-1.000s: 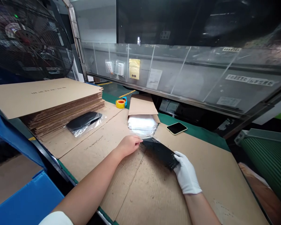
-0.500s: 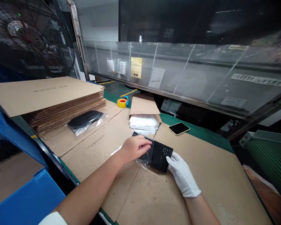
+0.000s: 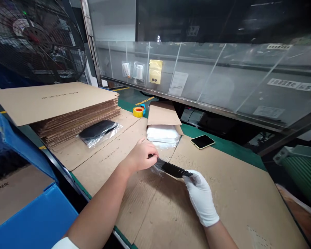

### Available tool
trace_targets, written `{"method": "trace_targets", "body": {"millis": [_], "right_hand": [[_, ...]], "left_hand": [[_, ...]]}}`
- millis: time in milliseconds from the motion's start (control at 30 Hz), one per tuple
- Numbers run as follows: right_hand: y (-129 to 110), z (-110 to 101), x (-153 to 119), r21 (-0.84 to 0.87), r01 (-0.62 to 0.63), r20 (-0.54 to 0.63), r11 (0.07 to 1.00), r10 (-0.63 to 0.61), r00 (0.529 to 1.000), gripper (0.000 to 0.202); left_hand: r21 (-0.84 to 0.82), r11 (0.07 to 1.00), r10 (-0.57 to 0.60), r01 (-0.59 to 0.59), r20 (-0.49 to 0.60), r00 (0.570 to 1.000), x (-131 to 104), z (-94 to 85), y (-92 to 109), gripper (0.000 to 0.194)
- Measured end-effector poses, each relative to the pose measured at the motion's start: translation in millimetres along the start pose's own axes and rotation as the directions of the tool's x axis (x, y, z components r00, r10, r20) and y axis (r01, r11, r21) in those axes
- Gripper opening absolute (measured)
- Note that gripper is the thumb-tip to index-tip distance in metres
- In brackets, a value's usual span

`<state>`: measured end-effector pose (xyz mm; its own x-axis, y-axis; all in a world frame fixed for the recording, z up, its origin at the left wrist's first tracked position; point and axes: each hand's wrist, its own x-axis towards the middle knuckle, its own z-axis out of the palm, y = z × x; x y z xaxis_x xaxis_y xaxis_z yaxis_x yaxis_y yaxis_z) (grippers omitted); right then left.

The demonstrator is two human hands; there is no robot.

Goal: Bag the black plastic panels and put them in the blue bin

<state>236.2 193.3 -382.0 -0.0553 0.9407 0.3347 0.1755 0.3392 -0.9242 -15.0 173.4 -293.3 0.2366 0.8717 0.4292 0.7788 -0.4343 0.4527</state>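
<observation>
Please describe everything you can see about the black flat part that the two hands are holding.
The black flat part is a thin, dark panel with rows of small pale marks on its face. It is seen nearly edge-on, above the cardboard sheet. The bare left hand grips its clear plastic bag end; the white-gloved right hand holds the other end.

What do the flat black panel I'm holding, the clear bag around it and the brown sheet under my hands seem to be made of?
The flat black panel looks like rigid matte plastic with rows of small pale marks, though metal cannot be ruled out. The clear bag is thin glossy plastic film, crinkled and reflective. The brown sheet looks like corrugated cardboard, dull with faint ribbing.
</observation>
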Motion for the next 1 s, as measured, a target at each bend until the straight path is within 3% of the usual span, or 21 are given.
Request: {"method": "trace_targets", "body": {"millis": [133,267,367,467,567,667,733,800,900,1000], "right_hand": [[-3,4,-1,0.070,-0.089,0.008,0.994,0.088,0.996,0.022],[-8,25,-7,0.176,-0.176,0.100,0.969,0.160,0.982,0.028],[-10,41,-11,0.302,-0.233,0.128,0.925,0.203,0.971,0.028],[-11,42,-8,0.459,-0.313,0.114,0.831,0.294,0.949,0.033],[-14,30,0,0.637,-0.409,0.162,0.653,0.406,0.900,0.043],[-14,20,8,0.724,-0.435,0.198,0.536,0.442,0.875,0.045],[-13,18,11,0.752,-0.444,0.208,0.488,0.463,0.862,0.046],[-12,18,12,0.774,-0.448,0.215,0.447,0.480,0.850,0.047],[-9,18,11,0.798,-0.438,0.220,0.414,0.477,0.851,0.049],[-6,17,11,0.808,-0.416,0.202,0.417,0.467,0.861,0.045]], "left_hand": [[0.061,0.989,0.139,-0.131,-0.149,0.979,3,13.2,8,0.017],[0.211,0.935,0.344,-0.284,-0.354,0.870,6,45.7,28,0.013],[0.261,0.888,0.453,-0.378,-0.365,0.813,7,66.6,39,0.010],[0.315,0.874,0.478,-0.371,-0.410,0.777,6,71.2,37,0.018],[0.269,0.930,0.363,-0.251,-0.562,0.743,5,68.3,25,0.040],[-0.134,0.987,-0.022,-0.085,-0.646,0.763,7,75.4,10,0.063],[-0.483,0.874,-0.332,0.049,-0.522,0.786,11,86.6,3,0.075],[-0.690,0.697,-0.508,0.195,-0.283,0.813,14,97.3,-1,0.079],[-0.723,0.559,-0.485,0.406,0.112,0.867,16,103.6,-4,0.058],[-0.645,0.587,-0.358,0.489,0.335,0.872,14,100.1,-2,0.050]]}}
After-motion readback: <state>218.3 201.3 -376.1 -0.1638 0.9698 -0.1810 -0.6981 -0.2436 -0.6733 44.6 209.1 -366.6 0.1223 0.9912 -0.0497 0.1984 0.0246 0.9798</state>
